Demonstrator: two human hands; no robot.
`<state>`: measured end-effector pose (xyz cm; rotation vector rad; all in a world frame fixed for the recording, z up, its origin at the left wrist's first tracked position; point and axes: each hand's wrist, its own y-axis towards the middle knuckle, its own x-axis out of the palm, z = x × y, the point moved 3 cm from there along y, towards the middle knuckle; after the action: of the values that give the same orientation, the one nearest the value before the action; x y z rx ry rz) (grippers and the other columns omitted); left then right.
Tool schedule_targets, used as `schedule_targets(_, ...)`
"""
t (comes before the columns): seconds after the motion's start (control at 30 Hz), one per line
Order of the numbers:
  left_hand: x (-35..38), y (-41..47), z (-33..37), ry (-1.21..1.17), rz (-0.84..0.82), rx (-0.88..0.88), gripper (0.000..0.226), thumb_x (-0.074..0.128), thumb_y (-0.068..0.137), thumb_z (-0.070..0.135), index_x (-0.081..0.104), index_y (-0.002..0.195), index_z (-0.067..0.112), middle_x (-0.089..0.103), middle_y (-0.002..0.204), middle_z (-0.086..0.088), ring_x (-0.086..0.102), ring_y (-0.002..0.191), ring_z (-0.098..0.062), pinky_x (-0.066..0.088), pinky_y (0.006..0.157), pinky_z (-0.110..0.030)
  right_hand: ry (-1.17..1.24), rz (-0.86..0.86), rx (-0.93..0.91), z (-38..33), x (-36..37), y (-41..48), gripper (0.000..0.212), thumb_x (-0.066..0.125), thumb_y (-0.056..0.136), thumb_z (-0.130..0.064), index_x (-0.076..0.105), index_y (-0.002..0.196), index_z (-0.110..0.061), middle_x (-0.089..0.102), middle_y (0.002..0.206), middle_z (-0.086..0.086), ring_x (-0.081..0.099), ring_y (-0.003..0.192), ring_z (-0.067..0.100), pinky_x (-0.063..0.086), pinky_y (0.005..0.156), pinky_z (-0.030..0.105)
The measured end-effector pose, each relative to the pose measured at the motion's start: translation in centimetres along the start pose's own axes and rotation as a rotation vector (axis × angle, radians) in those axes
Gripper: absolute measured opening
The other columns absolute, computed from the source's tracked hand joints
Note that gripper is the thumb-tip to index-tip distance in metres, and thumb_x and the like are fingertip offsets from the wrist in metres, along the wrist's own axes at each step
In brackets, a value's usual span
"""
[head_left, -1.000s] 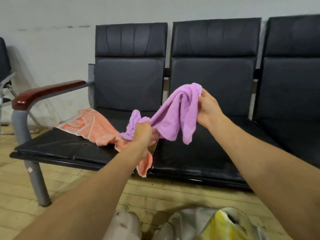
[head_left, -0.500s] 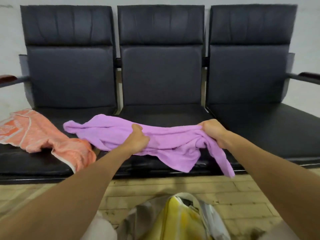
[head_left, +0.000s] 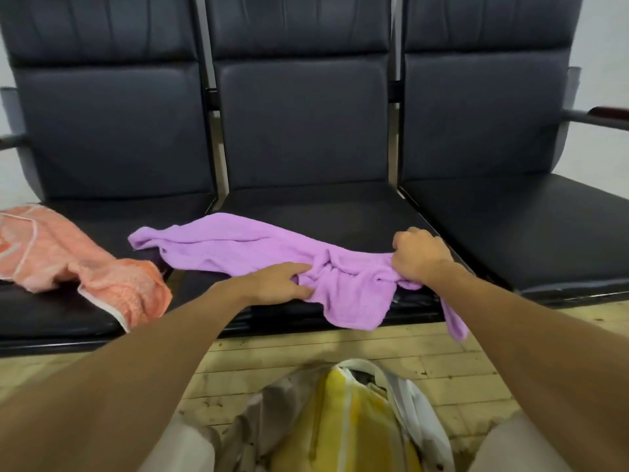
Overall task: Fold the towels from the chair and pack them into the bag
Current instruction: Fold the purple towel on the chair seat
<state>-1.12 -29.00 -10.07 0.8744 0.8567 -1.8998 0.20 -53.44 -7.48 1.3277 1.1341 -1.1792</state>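
One row of three joined seats fills the view, each with a padded back and cushion in smooth black leather-like material and stitched panels on the backrest. An armrest with a dark reddish top shows at the far right.

Two towels lie on the seats. The purple towel, soft terry and crumpled, is stretched across the front of the middle cushion. One corner reaches onto the left seat and two flaps hang over the front edge. The orange towel, a coarser weave with pale lines and a white hem, lies rumpled on the left seat with one end drooping off the front. Its printed marks are too blurred to read.

Both grips are bare hands. The left grip pinches a bunched fold near the purple towel's middle, with cloth caught between its top digit and the fingers beneath. The right grip is curled into a fist around the towel's right end.

One bag of limp whitish fabric stands open on the pale wooden plank floor, between the person's knees. A third towel, the yellow towel with a white stripe, lies inside it.
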Motion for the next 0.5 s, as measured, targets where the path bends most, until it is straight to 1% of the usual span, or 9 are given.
schedule_targets(0.03,0.3,-0.3,0.6,-0.022,-0.029,0.035,0.052,0.062,0.089,0.029,0.045,0.138,0.022,0.051,0.113,0.011,0.049,0.105,-0.012,0.039,0.097,-0.028,-0.003,0.019,-0.035,-0.5,-0.1,0.2,0.033,0.045,0.092,-0.016,0.057,0.122,-0.010,0.053,0.125,0.012,0.053,0.113,0.030,0.038,0.096,0.040)
schedule_targets(0.07,0.4,-0.6,0.9,-0.032,-0.050,0.067,0.061,0.065,0.088,0.027,0.039,0.143,0.023,0.047,0.120,0.015,0.045,0.112,-0.007,0.036,0.102,-0.026,0.007,0.034,-0.069,-1.3,-0.1,0.3,0.033,0.044,0.094,-0.017,0.056,0.124,-0.011,0.053,0.126,0.011,0.053,0.113,0.029,0.038,0.097,0.041)
schedule_targets(0.13,0.7,-1.1,0.6,-0.038,-0.084,0.132,0.072,0.069,0.086,0.027,0.032,0.147,0.028,0.038,0.136,0.023,0.037,0.127,0.001,0.030,0.108,-0.021,0.081,0.039,-0.122,-3.0,0.2,0.8,0.031,0.042,0.098,-0.022,0.057,0.123,-0.012,0.056,0.124,0.010,0.055,0.110,0.027,0.040,0.096,0.041)
schedule_targets(0.17,0.5,-1.5,0.3,-0.041,-0.076,0.142,0.072,0.069,0.086,0.027,0.032,0.147,0.030,0.035,0.140,0.024,0.034,0.129,0.002,0.029,0.107,-0.018,0.154,0.019,-0.141,-3.9,0.3,1.0,0.031,0.040,0.100,-0.026,0.058,0.121,-0.011,0.058,0.122,0.010,0.056,0.107,0.027,0.043,0.095,0.041)
schedule_targets(0.23,-0.5,-2.2,-0.6,-0.028,0.029,0.143,0.066,0.069,0.086,0.027,0.038,0.144,0.029,0.040,0.145,0.017,0.038,0.130,-0.001,0.031,0.107,-0.021,0.300,-0.054,-0.168,-5.8,0.5,1.2,0.035,0.037,0.102,-0.032,0.060,0.118,-0.012,0.061,0.121,0.010,0.057,0.104,0.027,0.046,0.093,0.042)
schedule_targets(0.3,-1.5,-3.1,-1.5,0.002,0.172,0.162,0.055,0.068,0.086,0.023,0.048,0.137,0.025,0.049,0.137,0.008,0.044,0.123,-0.004,0.033,0.105,-0.020,0.329,-0.165,-0.212,-7.2,1.0,1.2,0.041,0.030,0.103,-0.036,0.060,0.120,-0.012,0.059,0.126,0.011,0.055,0.109,0.030,0.044,0.096,0.040)
schedule_targets(0.37,-2.1,-3.7,-2.3,0.076,0.251,0.215,0.048,0.069,0.085,0.021,0.056,0.131,0.025,0.052,0.126,0.006,0.044,0.115,-0.006,0.034,0.104,-0.022,0.273,-0.274,-0.213,-7.6,1.7,1.2,0.050,0.023,0.105,-0.039,0.058,0.125,-0.010,0.056,0.131,0.014,0.051,0.117,0.032,0.040,0.099,0.039)
schedule_targets(0.43,-2.2,-4.0,-3.2,0.169,0.252,0.235,0.045,0.069,0.085,0.026,0.059,0.128,0.029,0.048,0.118,0.006,0.041,0.110,-0.009,0.032,0.101,-0.025,0.270,-0.300,-0.174,-7.3,1.9,1.1,0.059,0.020,0.103,-0.047,0.059,0.126,-0.009,0.055,0.132,0.015,0.052,0.118,0.031,0.039,0.099,0.038)
schedule_targets(0.5,-1.9,-4.0,-3.6,0.230,0.222,0.269,0.042,0.067,0.086,0.033,0.059,0.127,0.038,0.046,0.110,0.006,0.039,0.103,-0.011,0.032,0.096,-0.023,0.299,-0.266,-0.129,-6.8,1.4,0.9,0.059,0.021,0.103,-0.047,0.060,0.124,-0.009,0.058,0.129,0.017,0.054,0.114,0.031,0.040,0.096,0.037)
